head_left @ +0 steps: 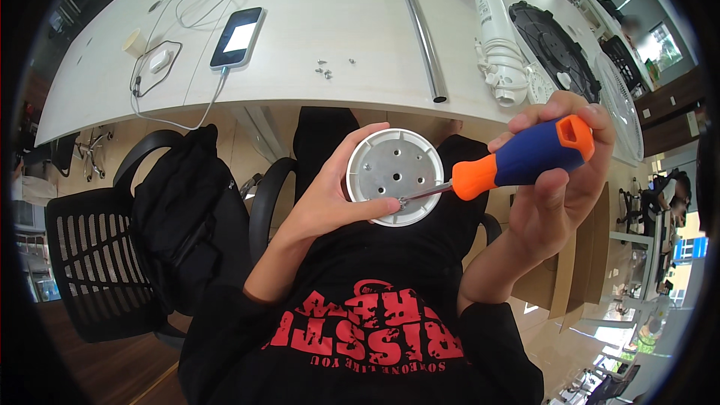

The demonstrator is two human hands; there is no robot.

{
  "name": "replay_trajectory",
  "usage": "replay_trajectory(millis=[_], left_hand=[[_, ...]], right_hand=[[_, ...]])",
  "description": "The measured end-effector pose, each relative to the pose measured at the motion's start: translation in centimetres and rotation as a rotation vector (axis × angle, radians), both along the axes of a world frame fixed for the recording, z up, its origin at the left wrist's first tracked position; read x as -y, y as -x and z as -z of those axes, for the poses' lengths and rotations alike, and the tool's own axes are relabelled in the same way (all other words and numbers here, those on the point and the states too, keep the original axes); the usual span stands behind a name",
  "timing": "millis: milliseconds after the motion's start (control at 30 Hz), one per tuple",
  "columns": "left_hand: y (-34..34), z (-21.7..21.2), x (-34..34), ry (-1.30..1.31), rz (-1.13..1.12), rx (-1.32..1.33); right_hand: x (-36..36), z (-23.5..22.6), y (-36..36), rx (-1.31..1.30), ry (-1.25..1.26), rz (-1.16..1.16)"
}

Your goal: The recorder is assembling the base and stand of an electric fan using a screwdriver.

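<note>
A round white plastic part (432, 154) with a grey metal plate (382, 161) set inside its rim is held over my lap. My left hand (330, 191) wraps its left side, the thumb lying across the lower edge of the plate. In my right hand (562, 202) is a screwdriver (529, 157) with a blue and orange handle, fingers curled round the grip. Its metal shaft slants down to the left, and the tip meets a small screw (403, 202) beside my left thumb. Several holes show in the plate.
Several loose screws (324, 70) lie on the white table (300, 22), near a metal tube (424, 37). A white fan body (495, 37) and a black round grille-like part (555, 41) are at the right. A phone (238, 37) on a cable lies left. A chair (101, 240) holds a black bag (184, 217).
</note>
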State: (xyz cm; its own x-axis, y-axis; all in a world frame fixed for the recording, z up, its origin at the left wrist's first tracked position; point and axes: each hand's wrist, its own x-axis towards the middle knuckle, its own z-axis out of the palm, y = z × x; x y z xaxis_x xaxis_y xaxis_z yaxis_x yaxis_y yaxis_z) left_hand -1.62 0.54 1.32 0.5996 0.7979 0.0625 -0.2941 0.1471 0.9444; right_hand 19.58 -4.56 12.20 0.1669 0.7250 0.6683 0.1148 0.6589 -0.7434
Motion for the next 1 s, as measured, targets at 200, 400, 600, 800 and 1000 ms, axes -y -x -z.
replay_trajectory(millis=[200, 400, 600, 800, 1000], left_hand=[[-0.2, 0.1, 0.0, 0.014, -0.006, 0.011], [-0.2, 0.2, 0.1, 0.016, -0.011, 0.015], [0.0, 0.0, 0.1, 0.015, -0.019, 0.001], [0.1, -0.2, 0.0, -0.005, -0.013, -0.008], [-0.1, -0.1, 0.1, 0.032, -0.012, 0.026]], right_hand=[[0.2, -0.3, 0.1, 0.004, 0.001, 0.017], [0.2, -0.4, 0.6, 0.023, -0.006, 0.036], [-0.1, -0.5, 1.3, 0.060, -0.044, 0.040], [-1.7, -0.5, 1.6, 0.241, -0.262, -0.012], [-2.2, -0.9, 1.6, 0.409, -0.352, -0.135]])
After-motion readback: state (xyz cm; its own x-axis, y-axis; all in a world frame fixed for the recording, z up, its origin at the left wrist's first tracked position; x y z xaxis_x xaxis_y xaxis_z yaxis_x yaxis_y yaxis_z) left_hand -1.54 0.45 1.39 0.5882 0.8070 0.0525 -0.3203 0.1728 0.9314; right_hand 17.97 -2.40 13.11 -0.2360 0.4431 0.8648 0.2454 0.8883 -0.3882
